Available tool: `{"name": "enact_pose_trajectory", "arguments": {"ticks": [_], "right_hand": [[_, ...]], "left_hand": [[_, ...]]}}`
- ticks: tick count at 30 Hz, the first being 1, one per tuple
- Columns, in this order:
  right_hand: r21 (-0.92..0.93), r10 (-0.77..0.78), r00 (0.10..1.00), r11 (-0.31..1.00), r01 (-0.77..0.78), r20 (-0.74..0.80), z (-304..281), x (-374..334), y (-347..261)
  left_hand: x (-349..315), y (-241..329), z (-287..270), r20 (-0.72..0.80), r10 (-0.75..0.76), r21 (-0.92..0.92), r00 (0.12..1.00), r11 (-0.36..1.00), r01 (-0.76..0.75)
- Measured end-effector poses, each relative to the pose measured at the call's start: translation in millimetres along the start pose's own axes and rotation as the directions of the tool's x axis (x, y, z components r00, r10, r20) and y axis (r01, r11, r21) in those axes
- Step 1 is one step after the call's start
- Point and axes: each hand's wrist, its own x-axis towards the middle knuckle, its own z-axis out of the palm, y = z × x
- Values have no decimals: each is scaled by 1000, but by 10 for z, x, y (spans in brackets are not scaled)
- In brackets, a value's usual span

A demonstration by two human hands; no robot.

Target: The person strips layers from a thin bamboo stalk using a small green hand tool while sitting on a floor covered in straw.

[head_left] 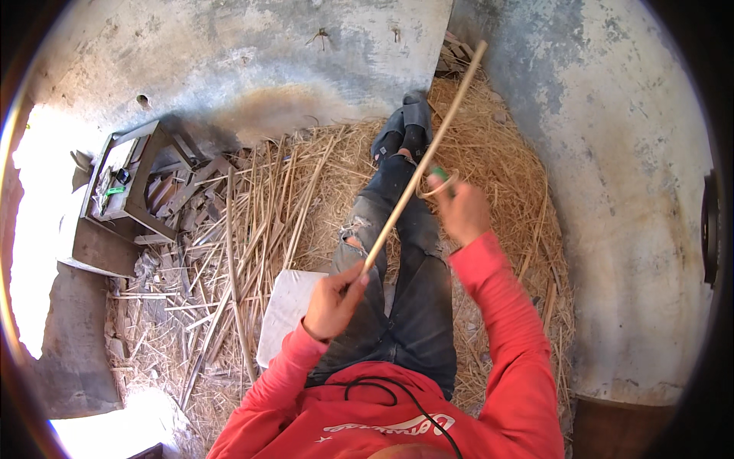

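Note:
A long, straight, pale wooden stick slants across my legs, its far end up toward the corner of the walls. My left hand is closed around its near end. Beside the stick's middle, my right hand is closed on a small tool with a green part; its blade, if any, cannot be made out. A thin pale curl, like a shaving, loops by the right fingers.
Loose straw and shavings cover the floor around my outstretched legs. Several thin sticks lie to the left. A wooden stool on its side stands by the wall. A pale flat pad is beside my left thigh. Worn walls rise right and ahead.

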Motion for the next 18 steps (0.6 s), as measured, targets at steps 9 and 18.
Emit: {"name": "enact_pose_trajectory", "arguments": {"ticks": [9, 18], "right_hand": [[223, 36, 994, 975, -13, -100, -256, 134, 746], [190, -394, 904, 912, 363, 165, 135, -789, -340]], "left_hand": [[-308, -263, -106, -28, -119, -136, 993, 984, 114], [-53, -68, 58, -37, -79, -182, 996, 981, 71]]}}
